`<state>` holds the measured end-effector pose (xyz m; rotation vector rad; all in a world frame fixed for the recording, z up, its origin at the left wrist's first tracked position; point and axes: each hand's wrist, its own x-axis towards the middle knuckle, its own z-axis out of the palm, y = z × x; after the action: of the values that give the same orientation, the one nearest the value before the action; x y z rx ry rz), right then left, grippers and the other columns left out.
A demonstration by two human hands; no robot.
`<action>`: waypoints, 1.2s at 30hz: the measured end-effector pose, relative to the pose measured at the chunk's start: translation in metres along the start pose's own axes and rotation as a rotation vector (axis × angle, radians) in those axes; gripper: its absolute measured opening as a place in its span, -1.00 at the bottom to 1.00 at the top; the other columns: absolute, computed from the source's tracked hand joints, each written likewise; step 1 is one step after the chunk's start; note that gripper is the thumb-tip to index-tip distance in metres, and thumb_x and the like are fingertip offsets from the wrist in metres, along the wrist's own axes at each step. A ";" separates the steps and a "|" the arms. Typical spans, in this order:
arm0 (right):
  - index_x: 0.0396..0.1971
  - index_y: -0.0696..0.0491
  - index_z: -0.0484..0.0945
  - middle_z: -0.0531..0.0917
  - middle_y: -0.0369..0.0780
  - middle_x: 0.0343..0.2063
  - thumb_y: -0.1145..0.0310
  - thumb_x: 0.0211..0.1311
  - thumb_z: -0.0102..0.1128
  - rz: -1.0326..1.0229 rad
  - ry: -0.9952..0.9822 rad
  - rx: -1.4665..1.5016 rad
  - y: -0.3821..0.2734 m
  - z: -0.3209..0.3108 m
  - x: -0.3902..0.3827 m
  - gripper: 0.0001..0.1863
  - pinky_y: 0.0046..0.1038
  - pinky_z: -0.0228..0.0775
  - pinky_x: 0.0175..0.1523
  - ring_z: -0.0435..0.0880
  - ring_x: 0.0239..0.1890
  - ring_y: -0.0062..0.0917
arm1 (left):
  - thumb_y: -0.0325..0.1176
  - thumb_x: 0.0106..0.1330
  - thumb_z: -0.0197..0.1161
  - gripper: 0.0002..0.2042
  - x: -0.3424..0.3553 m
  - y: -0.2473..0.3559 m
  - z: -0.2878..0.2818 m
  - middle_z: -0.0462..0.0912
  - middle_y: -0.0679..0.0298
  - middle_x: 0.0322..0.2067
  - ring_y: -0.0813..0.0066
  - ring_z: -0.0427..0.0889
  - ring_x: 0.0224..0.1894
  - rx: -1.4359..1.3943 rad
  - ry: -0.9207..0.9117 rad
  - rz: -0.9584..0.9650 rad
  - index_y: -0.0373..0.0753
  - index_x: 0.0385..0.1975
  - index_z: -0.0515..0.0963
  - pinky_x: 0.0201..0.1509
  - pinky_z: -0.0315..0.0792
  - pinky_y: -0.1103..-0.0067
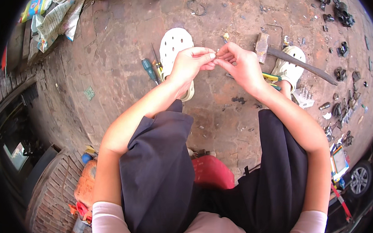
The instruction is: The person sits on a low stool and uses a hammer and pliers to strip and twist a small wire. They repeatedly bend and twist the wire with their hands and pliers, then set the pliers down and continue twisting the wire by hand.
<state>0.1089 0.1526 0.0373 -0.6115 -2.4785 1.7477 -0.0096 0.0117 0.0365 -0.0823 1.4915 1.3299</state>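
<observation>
Pinching a tiny part (216, 56) at frame centre, left hand (191, 63) and right hand (241, 64) met fingertip to fingertip; hammer (284, 56) and screwdrivers (151, 69) lay unused on the floor (114, 48).

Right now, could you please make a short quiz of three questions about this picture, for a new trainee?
1. True or false: the hammer lies on the ground beside the right foot, and no hand touches it.
2. What do the left hand and the right hand do?
A. Both rest on the knees
B. Their fingertips meet on a tiny part
C. One hand grips the screwdriver
3. Fill in: the blue-handled screwdriver lies to the ___ of the white shoe on the left foot.

Key: 1 true; 2 B; 3 left.
</observation>
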 end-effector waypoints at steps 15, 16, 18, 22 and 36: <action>-0.20 0.10 0.57 0.72 -0.15 -0.38 0.44 0.17 0.29 -0.051 -0.019 -0.046 0.004 -0.009 0.002 -0.80 -0.44 0.60 -0.20 0.76 -0.29 -0.42 | -0.49 0.30 0.28 -0.86 0.004 -0.003 -0.006 0.68 0.23 -0.39 0.56 0.64 -0.39 0.231 -0.054 0.036 -0.40 -0.20 0.64 -0.27 0.56 0.63; -0.20 0.10 0.57 0.72 -0.15 -0.38 0.44 0.17 0.28 -0.045 -0.022 -0.041 0.005 -0.007 0.001 -0.80 -0.44 0.60 -0.20 0.76 -0.29 -0.42 | -0.48 0.31 0.28 -0.86 0.003 -0.003 -0.006 0.68 0.22 -0.38 0.55 0.65 -0.37 0.197 -0.046 0.015 -0.39 -0.20 0.64 -0.25 0.56 0.63; -0.18 0.10 0.57 0.72 -0.15 -0.38 0.44 0.17 0.28 -0.019 -0.032 -0.036 0.006 -0.004 0.001 -0.79 -0.44 0.60 -0.20 0.75 -0.28 -0.42 | -0.47 0.31 0.28 -0.86 0.002 -0.005 -0.006 0.69 0.21 -0.35 0.52 0.66 -0.34 0.150 -0.046 0.004 -0.38 -0.20 0.64 -0.21 0.57 0.62; -0.14 0.11 0.58 0.72 -0.17 -0.37 0.46 0.20 0.26 -0.034 -0.029 -0.059 0.008 -0.002 0.000 -0.78 -0.46 0.55 -0.20 0.72 -0.33 -0.47 | -0.44 0.32 0.28 -0.83 0.002 -0.004 -0.007 0.70 0.21 -0.30 0.50 0.68 -0.30 0.138 -0.096 -0.027 -0.36 -0.16 0.64 -0.17 0.57 0.63; -0.23 0.15 0.54 0.63 -0.12 -0.35 0.50 0.19 0.21 -0.223 -0.064 -0.238 0.013 -0.006 -0.004 -0.85 -0.35 0.50 -0.22 0.66 -0.30 -0.32 | -0.44 0.31 0.30 -0.82 0.004 -0.007 -0.010 0.70 0.19 -0.37 0.51 0.69 -0.36 0.263 -0.173 -0.006 -0.41 -0.18 0.64 -0.24 0.58 0.62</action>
<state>0.1180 0.1607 0.0280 -0.2796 -2.6989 1.4294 -0.0134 0.0038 0.0274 0.1922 1.5017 1.0966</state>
